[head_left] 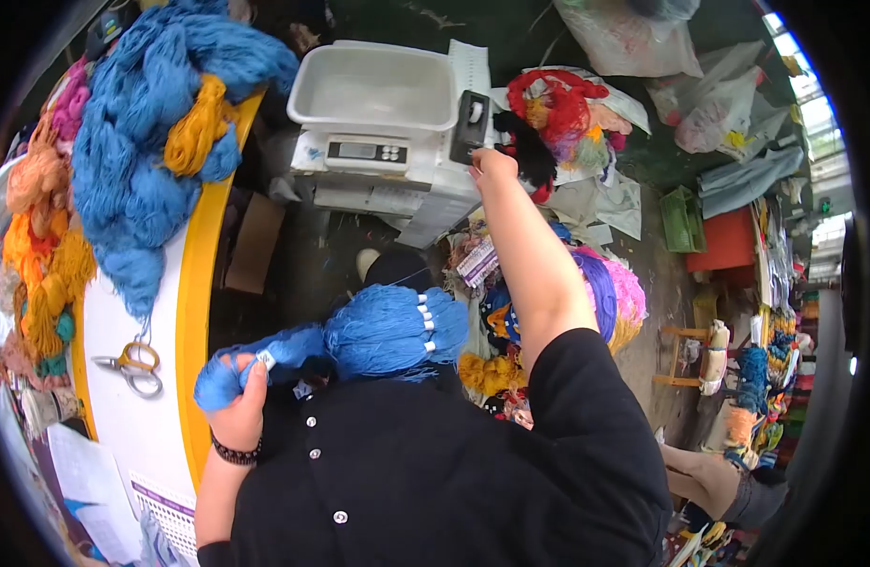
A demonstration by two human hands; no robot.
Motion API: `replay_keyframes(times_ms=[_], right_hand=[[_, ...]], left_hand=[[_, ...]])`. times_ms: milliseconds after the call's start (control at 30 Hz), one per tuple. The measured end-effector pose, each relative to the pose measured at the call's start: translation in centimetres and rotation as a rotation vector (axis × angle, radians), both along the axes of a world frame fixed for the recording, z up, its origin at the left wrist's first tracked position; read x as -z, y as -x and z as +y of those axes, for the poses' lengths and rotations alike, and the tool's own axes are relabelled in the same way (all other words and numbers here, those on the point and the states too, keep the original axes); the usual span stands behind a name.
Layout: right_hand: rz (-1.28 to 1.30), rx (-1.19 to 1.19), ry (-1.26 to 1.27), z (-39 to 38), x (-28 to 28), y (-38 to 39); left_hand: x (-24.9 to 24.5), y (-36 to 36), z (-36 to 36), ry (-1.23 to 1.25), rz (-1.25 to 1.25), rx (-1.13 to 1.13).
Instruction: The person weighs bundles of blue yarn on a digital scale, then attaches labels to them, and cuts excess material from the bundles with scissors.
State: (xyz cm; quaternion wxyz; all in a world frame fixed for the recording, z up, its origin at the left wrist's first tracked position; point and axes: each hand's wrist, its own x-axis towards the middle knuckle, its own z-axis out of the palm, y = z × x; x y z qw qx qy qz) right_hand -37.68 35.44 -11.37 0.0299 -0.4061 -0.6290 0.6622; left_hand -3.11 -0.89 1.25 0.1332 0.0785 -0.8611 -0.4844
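My left hand [241,408] is closed around a twisted skein of blue yarn [217,383] with a white label band on it. More blue yarn [387,331], with several small white tags in a row, lies over my lap just right of that skein. My right arm reaches forward, and my right hand [494,165] is at the near end of a black tape dispenser [471,123] holding a white roll. Its fingers are bent together against the dispenser; what is between them is too small to tell. The dispenser sits beside a scale [366,151] with a white tray [373,87].
On the left, a white table with a yellow edge [194,274] bears blue yarn [137,142] and scissors [132,367]. Red yarn [558,104] lies beyond my right hand. A green crate [680,219] and a wooden stool [676,357] stand on the right. A person's arm [704,477] shows at lower right.
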Motion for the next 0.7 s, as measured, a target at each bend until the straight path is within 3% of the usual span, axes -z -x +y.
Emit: replay_keyframes(times_ms=[67,100,267,333,367,433,700], right_hand=[[-0.135,0.030,0.055,-1.4,0.4,-0.6],[-0.071,-0.055,0.050,-2.8,0.9,-2.0],[0.271,-0.956,0.456,-15.4,-9.5,-17.7],[0.380,-1.135,0.553,-18.3,-13.7,-22.7],[0.409,-1.165,0.653,-19.3,-14.2,-24.2],[0.528,-1.293,0.496,-20.5,-14.0,-25.5],[0.432,-1.287,0.488,-21.6,-12.9,-27.7]], left_hand=[[0.2,0.1,-0.3,-0.066,-0.019,-0.067],[0.0,0.2,-0.7,-0.051,-0.008,-0.072],[-0.4,0.6,-1.1,-0.050,0.027,-0.110],[-0.7,0.6,-0.8,-0.119,0.035,-0.111],[-0.9,0.5,-0.7,-0.164,0.042,-0.108],[-1.1,0.1,-0.5,-0.169,0.056,-0.098],[-2.7,-2.1,-0.4,-0.207,0.083,-0.042]])
